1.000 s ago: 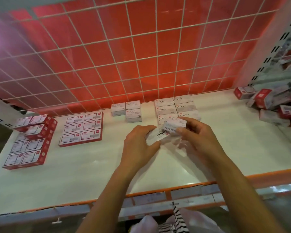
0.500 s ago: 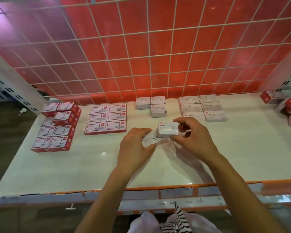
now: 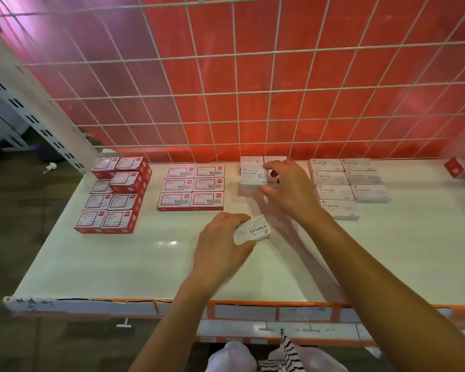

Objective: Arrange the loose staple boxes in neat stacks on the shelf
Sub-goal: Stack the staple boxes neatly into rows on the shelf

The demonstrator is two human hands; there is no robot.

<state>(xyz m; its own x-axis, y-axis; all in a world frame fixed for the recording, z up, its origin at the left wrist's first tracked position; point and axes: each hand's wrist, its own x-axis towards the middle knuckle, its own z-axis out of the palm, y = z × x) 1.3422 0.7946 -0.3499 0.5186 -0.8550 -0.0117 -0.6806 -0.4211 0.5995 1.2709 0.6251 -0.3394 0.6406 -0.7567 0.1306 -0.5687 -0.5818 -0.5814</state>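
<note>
1. Staple box: white, over the front middle of the shelf. The printed face is up and the long axis runs roughly left to right, with the right end angled away. The lettering is upside down to the wearer.
2. Left hand: fingers curled round the box's left end, gripping it.
3. Right hand: half closed, thumb and fingertips pinching the right end of a paper clips box near the back. Its label faces up and its long axis runs left to right. Whether it rests on the boxes beneath cannot be told.
4. White staples stacks: just right of the right hand.
5. Red boxes: to the left.
</note>
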